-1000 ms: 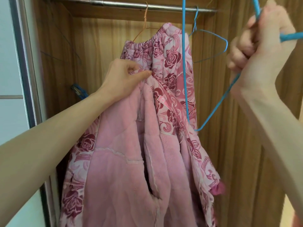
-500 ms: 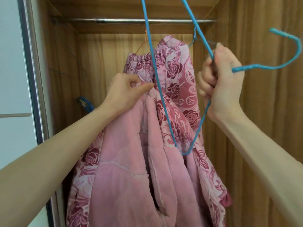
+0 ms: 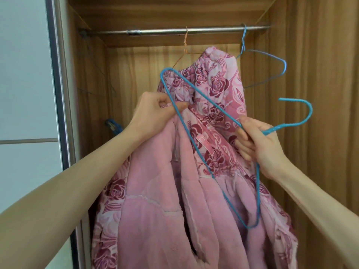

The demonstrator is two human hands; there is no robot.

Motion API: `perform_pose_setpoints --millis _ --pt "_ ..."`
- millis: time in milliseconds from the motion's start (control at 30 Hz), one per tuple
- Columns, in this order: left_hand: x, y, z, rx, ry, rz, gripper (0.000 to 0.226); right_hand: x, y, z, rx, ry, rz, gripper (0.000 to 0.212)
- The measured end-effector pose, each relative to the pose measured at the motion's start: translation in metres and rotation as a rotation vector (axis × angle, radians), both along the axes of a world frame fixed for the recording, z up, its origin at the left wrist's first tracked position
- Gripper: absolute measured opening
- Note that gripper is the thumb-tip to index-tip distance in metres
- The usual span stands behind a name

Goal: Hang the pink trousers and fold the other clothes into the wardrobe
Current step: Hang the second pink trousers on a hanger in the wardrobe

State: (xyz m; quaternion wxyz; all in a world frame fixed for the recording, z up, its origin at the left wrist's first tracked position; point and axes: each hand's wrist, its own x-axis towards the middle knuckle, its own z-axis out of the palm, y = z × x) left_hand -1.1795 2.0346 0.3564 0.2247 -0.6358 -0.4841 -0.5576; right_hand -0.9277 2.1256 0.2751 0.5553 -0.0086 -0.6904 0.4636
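Observation:
The pink trousers, rose-patterned outside and fleecy pink inside, hang in front of the open wardrobe, held up at the waistband. My left hand pinches that waistband edge at centre left. My right hand grips a blue wire hanger near its neck, the hook pointing right. The hanger's triangle lies tilted across the front of the trousers, one corner beside my left hand and another low down over the fleece.
A metal rail crosses the top of the wooden wardrobe. An orange wire hanger hangs on it behind the trousers, and another blue hanger hangs at the right. The wardrobe's door frame stands at the left. A blue clip sits inside.
My right hand has come down and leftward with the blue hanger, turning it so the triangle lies across the trousers. My left hand has kept its pinch on the waistband.

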Motion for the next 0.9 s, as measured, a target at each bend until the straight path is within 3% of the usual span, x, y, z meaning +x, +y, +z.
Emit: perform_pose_setpoints --millis 133,233,333,433,633,900 --pt "-0.005 -0.008 -0.002 -0.069 -0.051 -0.054 0.020 0.013 0.003 -0.012 -0.011 -0.120 0.003 0.056" --pt "-0.010 -0.012 -0.002 -0.095 -0.123 -0.062 0.030 0.028 0.007 -0.018 -0.044 -0.252 0.021 0.051" --pt "-0.013 -0.013 0.002 -0.103 -0.167 -0.024 0.046 0.043 0.010 -0.026 -0.002 -0.475 -0.112 0.046" --pt "-0.015 -0.012 0.001 -0.114 -0.158 -0.032 0.043 0.046 0.008 -0.029 0.072 -0.639 -0.188 0.048" --pt "-0.016 -0.011 -0.008 -0.086 -0.075 -0.035 0.042 0.038 -0.012 -0.016 0.040 -0.648 -0.175 0.047" --pt "-0.012 -0.022 -0.009 -0.024 0.063 0.184 0.044 0.016 -0.037 0.006 -0.111 -0.743 -0.153 0.043"
